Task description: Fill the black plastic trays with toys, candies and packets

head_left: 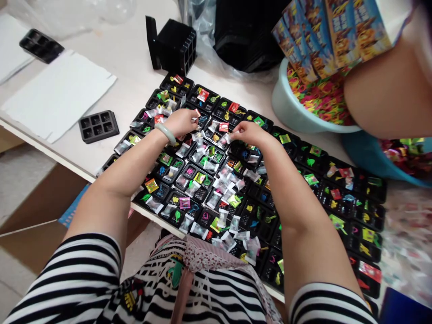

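My left hand (182, 122), with a pale bangle (165, 133) at the wrist, hovers over the black compartment trays at the back left. Its fingers are pinched together, and a small whitish-red bit shows at the tips, too small to name. My right hand (251, 133) is closed in a pinch at the edge of a clear wrapped packet (225, 140) in a middle tray. Close by lies a red packet (223, 127). The black trays (194, 183) stand in rows, holding small coloured plastic pieces, bright packets and clear packets. A pile of clear packets (227, 182) covers part of the middle trays.
Stacked black trays (177, 45) stand at the back. A pale blue basin (283, 101) holds colourful pieces, with printed cards (320, 40) above it. Beside it is a darker blue basin (367, 155). White sheets (57, 94) and a loose black tray (98, 126) lie left.
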A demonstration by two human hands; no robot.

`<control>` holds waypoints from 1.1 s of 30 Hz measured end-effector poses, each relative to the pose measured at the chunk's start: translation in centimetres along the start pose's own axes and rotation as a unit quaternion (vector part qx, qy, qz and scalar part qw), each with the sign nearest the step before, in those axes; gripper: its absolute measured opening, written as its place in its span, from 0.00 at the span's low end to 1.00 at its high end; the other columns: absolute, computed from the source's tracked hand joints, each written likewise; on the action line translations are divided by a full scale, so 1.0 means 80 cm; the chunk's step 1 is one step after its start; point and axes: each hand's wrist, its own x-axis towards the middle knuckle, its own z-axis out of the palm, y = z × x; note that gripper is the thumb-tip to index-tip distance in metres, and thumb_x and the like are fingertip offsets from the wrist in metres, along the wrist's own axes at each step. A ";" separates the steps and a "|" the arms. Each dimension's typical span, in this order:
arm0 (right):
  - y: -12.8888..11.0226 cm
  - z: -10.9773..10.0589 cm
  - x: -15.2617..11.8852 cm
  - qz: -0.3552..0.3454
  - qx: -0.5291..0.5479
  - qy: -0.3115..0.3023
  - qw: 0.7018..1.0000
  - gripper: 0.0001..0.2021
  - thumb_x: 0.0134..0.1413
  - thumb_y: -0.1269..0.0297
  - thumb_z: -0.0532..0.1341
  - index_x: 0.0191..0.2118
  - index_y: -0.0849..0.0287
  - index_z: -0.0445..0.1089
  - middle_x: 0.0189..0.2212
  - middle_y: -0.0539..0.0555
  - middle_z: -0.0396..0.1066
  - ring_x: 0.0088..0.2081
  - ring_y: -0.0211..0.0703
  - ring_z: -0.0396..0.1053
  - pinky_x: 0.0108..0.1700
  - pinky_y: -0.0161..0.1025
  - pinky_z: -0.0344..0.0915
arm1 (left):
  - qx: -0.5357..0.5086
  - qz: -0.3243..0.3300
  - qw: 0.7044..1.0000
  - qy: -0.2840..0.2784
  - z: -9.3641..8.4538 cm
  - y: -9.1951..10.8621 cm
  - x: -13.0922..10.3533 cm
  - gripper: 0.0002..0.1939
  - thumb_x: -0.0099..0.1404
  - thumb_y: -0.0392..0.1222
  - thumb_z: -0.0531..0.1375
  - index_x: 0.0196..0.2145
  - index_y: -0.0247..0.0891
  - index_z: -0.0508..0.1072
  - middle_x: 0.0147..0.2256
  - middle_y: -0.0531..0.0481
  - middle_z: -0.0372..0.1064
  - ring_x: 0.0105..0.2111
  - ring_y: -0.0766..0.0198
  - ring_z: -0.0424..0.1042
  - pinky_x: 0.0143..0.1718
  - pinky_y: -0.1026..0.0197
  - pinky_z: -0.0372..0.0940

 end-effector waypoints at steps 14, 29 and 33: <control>0.016 -0.022 0.078 0.004 -0.042 0.097 0.994 0.14 0.55 0.67 0.67 0.48 0.60 0.77 0.40 0.60 0.76 0.41 0.52 0.71 0.46 0.48 0.67 | -0.097 -0.021 0.994 0.038 -0.018 -0.017 -0.001 0.11 0.61 0.43 0.61 0.38 0.36 0.79 0.37 0.45 0.77 0.41 0.54 0.74 0.47 0.57 0.66; -0.099 0.070 -0.049 -0.178 -0.171 -0.009 0.969 0.17 0.67 0.58 0.61 0.58 0.55 0.74 0.52 0.62 0.74 0.47 0.56 0.75 0.43 0.44 0.66 | 0.047 0.021 0.996 -0.077 -0.007 -0.003 -0.030 0.19 0.62 0.44 0.60 0.49 0.40 0.81 0.44 0.45 0.81 0.45 0.52 0.78 0.45 0.60 0.66; -0.104 0.076 -0.041 -0.160 -0.181 0.003 0.970 0.18 0.62 0.58 0.66 0.55 0.56 0.75 0.55 0.64 0.71 0.47 0.58 0.75 0.43 0.46 0.67 | 0.080 0.019 0.993 -0.085 -0.002 0.003 -0.030 0.18 0.62 0.45 0.61 0.48 0.41 0.82 0.42 0.45 0.81 0.45 0.51 0.78 0.44 0.60 0.66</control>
